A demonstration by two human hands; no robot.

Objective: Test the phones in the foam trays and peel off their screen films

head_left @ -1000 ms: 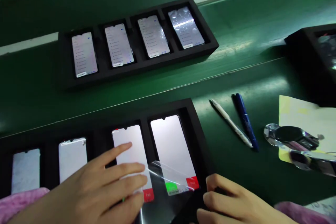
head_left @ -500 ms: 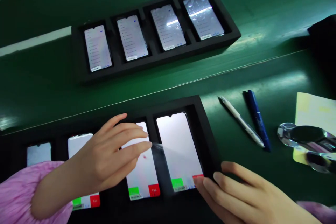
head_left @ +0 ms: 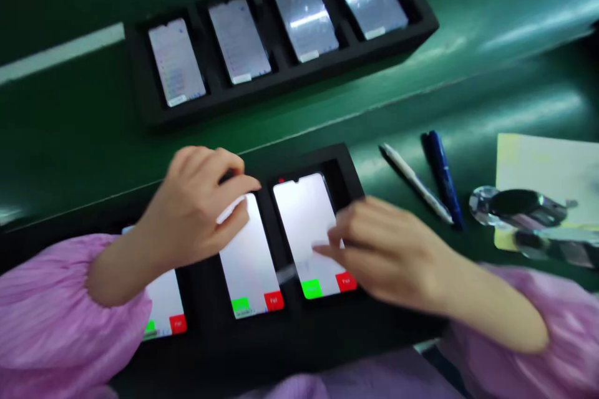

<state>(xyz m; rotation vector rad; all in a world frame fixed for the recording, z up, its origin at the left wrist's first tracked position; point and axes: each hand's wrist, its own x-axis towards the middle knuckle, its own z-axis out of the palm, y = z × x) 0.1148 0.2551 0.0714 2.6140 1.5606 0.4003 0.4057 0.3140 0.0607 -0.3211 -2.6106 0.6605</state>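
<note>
My left hand (head_left: 203, 199) hovers over the upper part of a white-screened smartphone (head_left: 253, 262). Its fingers are curled, with thumb and index apart and nothing visible between them. Over the right side of a second lit smartphone (head_left: 299, 218) is my right hand (head_left: 388, 249), slightly blurred, its thumb and fingers apart. I cannot tell whether it touches the glass. Both screens show a green box and a red "Fail" box at the bottom. Another smartphone (head_left: 166, 299) is partly hidden by my left arm. These phones lie in slots of a black tray (head_left: 210, 343).
Beyond, a second black tray (head_left: 154, 115) holds several phones with list screens. To the right lie a white pen (head_left: 416, 184), a blue pen (head_left: 444, 181), a yellowish paper (head_left: 547, 162) and a shiny black-and-clear object (head_left: 528, 207) on the green table (head_left: 290, 112).
My right hand has moved up and left from the phone's lower right corner to over its screen. My left hand has risen toward the top of its phone. The view has shifted slightly.
</note>
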